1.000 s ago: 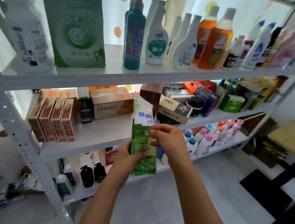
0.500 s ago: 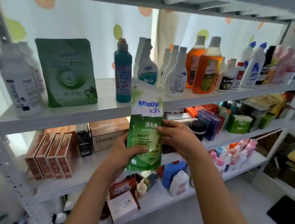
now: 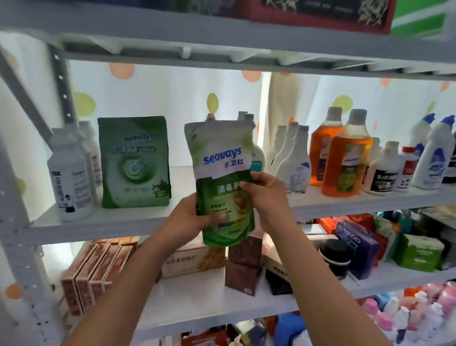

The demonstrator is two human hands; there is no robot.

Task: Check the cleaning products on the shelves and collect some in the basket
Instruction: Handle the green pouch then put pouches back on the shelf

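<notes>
both hands, left grip (image 3: 189, 220) and right grip (image 3: 263, 190), clamp the green pouch (image 3: 222, 179) upright for checking by the shelf (image 3: 112, 225); next it probably needs shelving or a basket, unseen here.

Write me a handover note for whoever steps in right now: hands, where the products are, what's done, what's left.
Left hand: grip on the lower left of the green Seaways pouch.
Right hand: grip on the pouch's right edge.
The pouch is upright, held in the air in front of the bottle shelf, label facing the camera.
A larger green Seaways bag stands on that shelf, with orange bottles to the right.
Done: one pouch is in hand for checking.
Left: no basket is in view; nothing can be seen collected yet.
</notes>
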